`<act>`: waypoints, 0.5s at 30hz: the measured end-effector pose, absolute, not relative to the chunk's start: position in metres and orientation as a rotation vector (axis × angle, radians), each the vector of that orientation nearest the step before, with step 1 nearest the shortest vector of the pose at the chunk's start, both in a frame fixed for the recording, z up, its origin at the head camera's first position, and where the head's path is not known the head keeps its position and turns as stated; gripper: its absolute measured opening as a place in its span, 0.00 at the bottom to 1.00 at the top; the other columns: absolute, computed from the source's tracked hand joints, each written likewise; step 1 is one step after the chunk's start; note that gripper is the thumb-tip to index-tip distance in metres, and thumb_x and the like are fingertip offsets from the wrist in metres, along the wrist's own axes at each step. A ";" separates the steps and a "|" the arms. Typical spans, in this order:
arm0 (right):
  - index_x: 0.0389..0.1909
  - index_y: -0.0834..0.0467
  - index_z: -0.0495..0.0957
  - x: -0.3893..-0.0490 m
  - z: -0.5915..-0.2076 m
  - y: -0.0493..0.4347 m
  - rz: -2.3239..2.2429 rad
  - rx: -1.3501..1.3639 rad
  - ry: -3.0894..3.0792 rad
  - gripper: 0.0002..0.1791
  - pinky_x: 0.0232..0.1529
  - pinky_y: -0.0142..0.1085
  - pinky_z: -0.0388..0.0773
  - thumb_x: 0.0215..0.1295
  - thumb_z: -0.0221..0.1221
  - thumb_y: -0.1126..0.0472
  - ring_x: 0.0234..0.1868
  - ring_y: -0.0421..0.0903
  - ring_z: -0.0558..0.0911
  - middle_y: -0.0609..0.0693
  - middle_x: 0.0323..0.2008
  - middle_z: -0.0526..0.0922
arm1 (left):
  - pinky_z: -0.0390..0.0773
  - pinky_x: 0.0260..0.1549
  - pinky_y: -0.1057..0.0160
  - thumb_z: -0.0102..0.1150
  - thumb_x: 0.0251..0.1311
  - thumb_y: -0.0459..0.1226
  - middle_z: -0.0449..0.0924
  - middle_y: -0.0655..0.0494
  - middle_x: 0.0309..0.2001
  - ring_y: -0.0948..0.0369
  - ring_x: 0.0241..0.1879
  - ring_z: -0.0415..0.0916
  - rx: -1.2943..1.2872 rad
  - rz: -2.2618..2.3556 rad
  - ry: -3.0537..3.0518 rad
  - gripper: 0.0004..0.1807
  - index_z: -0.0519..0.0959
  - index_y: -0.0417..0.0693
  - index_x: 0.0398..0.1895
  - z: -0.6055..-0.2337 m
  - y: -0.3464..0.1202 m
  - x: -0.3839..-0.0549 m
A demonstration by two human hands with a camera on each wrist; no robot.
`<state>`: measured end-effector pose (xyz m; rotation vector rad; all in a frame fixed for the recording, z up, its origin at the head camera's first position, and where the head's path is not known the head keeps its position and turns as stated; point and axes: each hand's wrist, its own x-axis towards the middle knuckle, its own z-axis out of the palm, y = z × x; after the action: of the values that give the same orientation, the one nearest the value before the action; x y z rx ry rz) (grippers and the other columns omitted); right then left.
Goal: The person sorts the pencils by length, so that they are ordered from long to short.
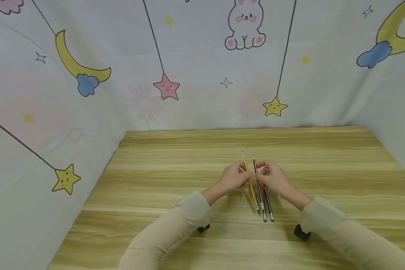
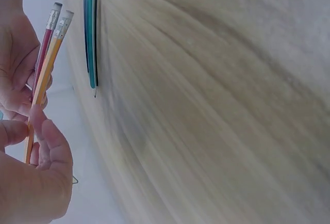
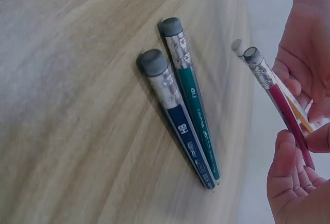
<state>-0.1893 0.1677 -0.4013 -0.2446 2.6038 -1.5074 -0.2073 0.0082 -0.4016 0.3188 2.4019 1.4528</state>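
Two hands over a wood-grain surface (image 1: pixel 162 157), each pinching one pencil. The left hand (image 1: pixel 234 177) is clamped, thumb against fingers, on the yellow pencil (image 1: pixel 252 189); the right hand (image 1: pixel 274 179) is clamped likewise on the dark red pencil (image 1: pixel 260 193). Both held pencils are raised, side by side with a narrow gap in the head view, points toward 12 o'clock, erasers toward 6, the yellow leaning more toward an 11-to-5 line. The navy pencil (image 3: pixel 186 136) and the green pencil (image 3: pixel 196 108) lie on the surface. The governing relation: this resting pair lies at about 6 o'clock from the right hand, the nearer one, and at about 4 o'clock from the left. In the right wrist view its long axes run from 11 o'clock (erasers) to 5, converging; whether they touch cannot be told.
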 end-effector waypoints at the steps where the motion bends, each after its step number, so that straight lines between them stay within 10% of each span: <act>1: 0.46 0.68 0.65 -0.189 -0.402 0.167 -1.515 -0.242 2.597 0.17 0.18 0.37 0.74 0.55 0.51 0.69 0.15 0.44 0.75 0.53 0.20 0.74 | 0.74 0.17 0.67 0.48 0.51 0.34 0.81 0.47 0.24 0.53 0.24 0.80 0.317 1.453 2.414 0.03 0.69 0.44 0.29 -0.401 0.008 -0.207; 15: 0.47 0.69 0.64 -0.190 -0.400 0.153 -1.607 -0.263 2.508 0.17 0.17 0.36 0.73 0.56 0.51 0.70 0.15 0.41 0.73 0.54 0.21 0.73 | 0.79 0.22 0.58 0.47 0.52 0.33 0.73 0.54 0.18 0.52 0.21 0.78 0.218 1.614 2.292 0.03 0.68 0.42 0.30 -0.401 0.002 -0.208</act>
<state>-0.1897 0.1529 -0.3997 -0.2632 2.5077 -1.6067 -0.2079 0.0016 -0.4007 0.2185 2.2922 1.6142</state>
